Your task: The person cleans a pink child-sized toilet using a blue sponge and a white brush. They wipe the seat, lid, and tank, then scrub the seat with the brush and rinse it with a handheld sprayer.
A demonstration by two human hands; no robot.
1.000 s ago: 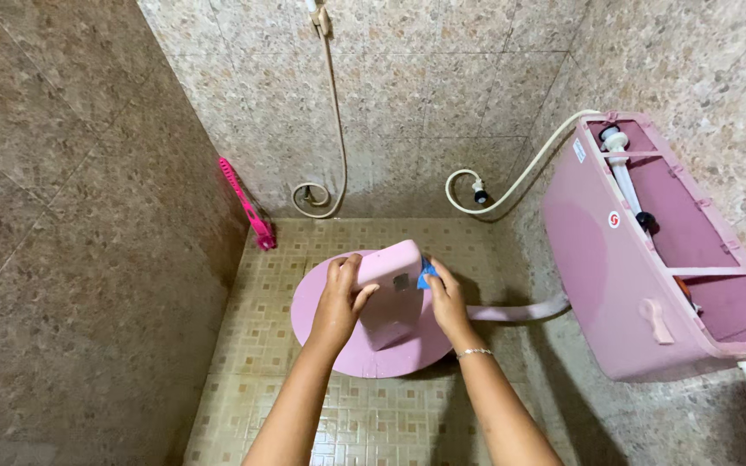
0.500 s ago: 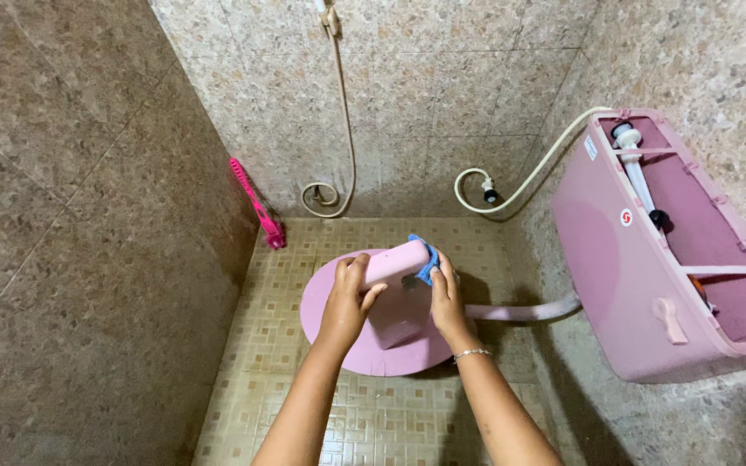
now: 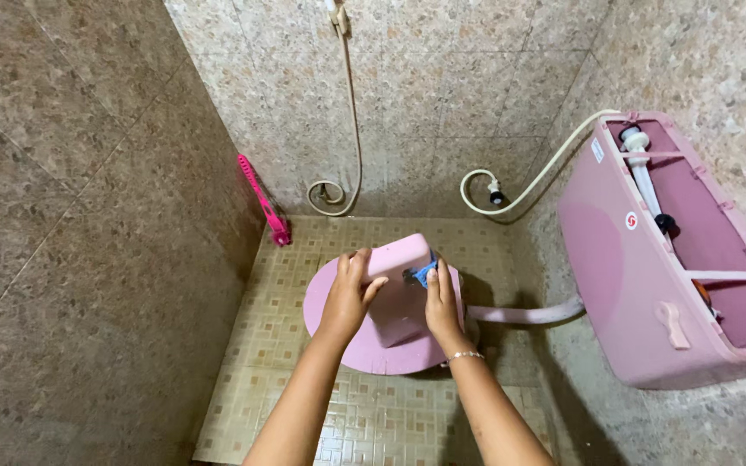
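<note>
Nearest to the camera, both forearms reach forward and down over the closed pink toilet lid [image 3: 338, 341]. The left hand [image 3: 349, 298] is closed around the left edge of the pink tank cover [image 3: 401, 289], which stands tilted above the toilet lid; the thumb lies on the front and the fingers wrap behind. The right hand [image 3: 442, 304], with a thin bracelet at the wrist, presses a blue cloth [image 3: 425, 273] with flat fingers against the right side of the cover. This looks like the wiping step. The next move seems to call for a steady left hold while the cloth slides along the surface. To the right of the cover hangs the open pink tank [image 3: 641, 276]. Beyond it, a pink brush [image 3: 262, 200] leans on the wall, and a cream hose [image 3: 349, 129] hangs down.
</note>
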